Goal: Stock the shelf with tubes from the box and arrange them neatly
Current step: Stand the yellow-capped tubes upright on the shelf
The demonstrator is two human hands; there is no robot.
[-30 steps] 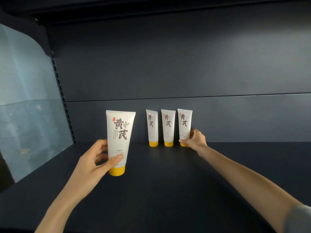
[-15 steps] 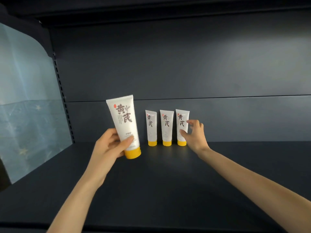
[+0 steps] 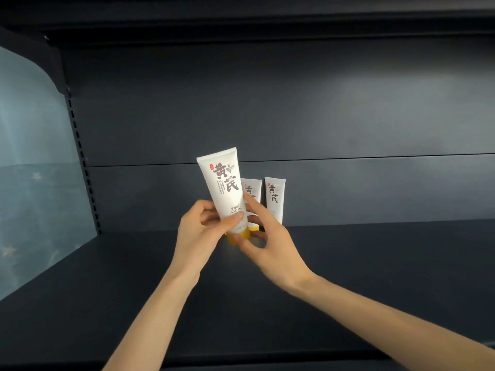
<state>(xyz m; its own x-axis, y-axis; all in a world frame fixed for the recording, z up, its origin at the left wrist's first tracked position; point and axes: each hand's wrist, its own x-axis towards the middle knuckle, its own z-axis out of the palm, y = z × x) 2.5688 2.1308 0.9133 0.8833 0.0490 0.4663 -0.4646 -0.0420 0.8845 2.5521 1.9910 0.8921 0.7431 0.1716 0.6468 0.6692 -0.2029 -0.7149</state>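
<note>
A white tube with a yellow cap (image 3: 223,188) is held upright, cap down, above the dark shelf (image 3: 361,277), tilted a little to the left. My left hand (image 3: 199,232) grips its lower body with the thumb across the front. My right hand (image 3: 267,242) pinches the yellow cap from the right, its index finger along the tube's side. Behind them, two tubes of the back row show against the rear wall: one (image 3: 253,191) half hidden by my hands, one (image 3: 274,199) standing upright on its cap. A third row tube is hidden behind the held one.
The rear wall (image 3: 294,116) is dark panel with a horizontal seam. A perforated upright (image 3: 83,162) runs down the left corner, beside a pale blue side panel (image 3: 32,170). The shelf above overhangs at the top. Bare shelf stretches right of the row.
My left hand carried the tube right and up, in front of the back row. My right hand left the rightmost row tube and came back to take the held tube's cap.
</note>
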